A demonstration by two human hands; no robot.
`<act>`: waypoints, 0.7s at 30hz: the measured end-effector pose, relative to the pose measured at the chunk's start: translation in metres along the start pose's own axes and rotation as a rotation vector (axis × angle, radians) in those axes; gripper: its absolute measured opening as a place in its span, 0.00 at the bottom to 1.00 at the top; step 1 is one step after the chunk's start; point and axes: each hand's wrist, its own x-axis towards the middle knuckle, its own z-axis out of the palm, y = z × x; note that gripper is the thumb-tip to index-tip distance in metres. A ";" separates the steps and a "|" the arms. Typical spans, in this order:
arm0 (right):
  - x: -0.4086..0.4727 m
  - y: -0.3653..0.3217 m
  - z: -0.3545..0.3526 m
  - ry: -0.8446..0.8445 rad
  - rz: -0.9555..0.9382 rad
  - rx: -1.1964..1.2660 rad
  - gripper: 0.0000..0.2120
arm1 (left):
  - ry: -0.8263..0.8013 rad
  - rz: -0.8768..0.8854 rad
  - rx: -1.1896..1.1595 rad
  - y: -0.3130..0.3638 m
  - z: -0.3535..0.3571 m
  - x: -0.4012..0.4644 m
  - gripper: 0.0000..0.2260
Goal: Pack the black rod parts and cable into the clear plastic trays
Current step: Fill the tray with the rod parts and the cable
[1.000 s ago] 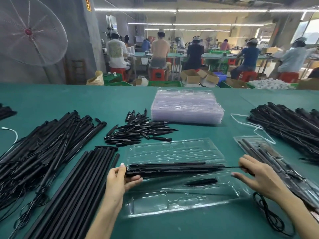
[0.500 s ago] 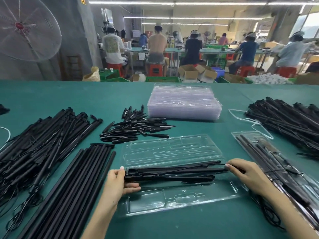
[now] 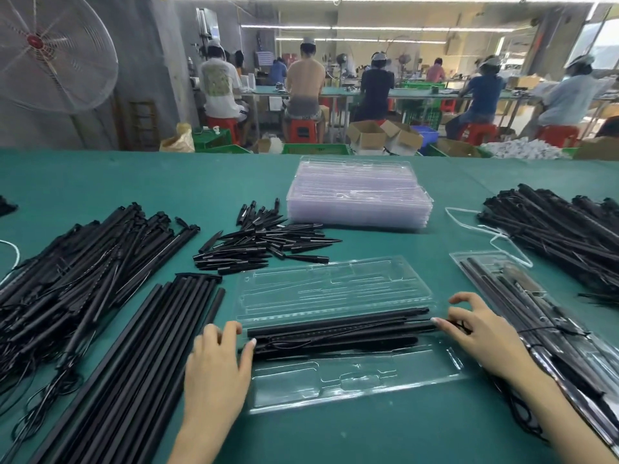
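the bundle of black rods (image 3: 338, 333) lies lengthwise in the open clear tray (image 3: 335, 380) on the green worktop (image 3: 100, 182), left hand (image 3: 217, 373) pressing its near end with straight fingers, right hand (image 3: 485, 333) pinching the far end with curled fingers.

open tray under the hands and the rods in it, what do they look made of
Open tray: thin clear plastic, glossy; the green table shows through and its moulded pockets catch glare. Rods: black with a matt, dull sheen, likely plastic or coated metal; the look leaves that open.
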 end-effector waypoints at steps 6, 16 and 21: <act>-0.003 -0.005 -0.002 0.010 -0.117 0.204 0.22 | -0.107 -0.015 -0.100 -0.015 0.016 0.001 0.16; -0.016 -0.010 -0.006 0.294 -0.443 -0.181 0.26 | -0.051 0.426 -0.107 -0.011 0.004 0.001 0.19; -0.026 -0.029 -0.001 0.378 -0.489 -0.051 0.12 | -0.213 0.501 -0.218 -0.018 0.010 0.003 0.17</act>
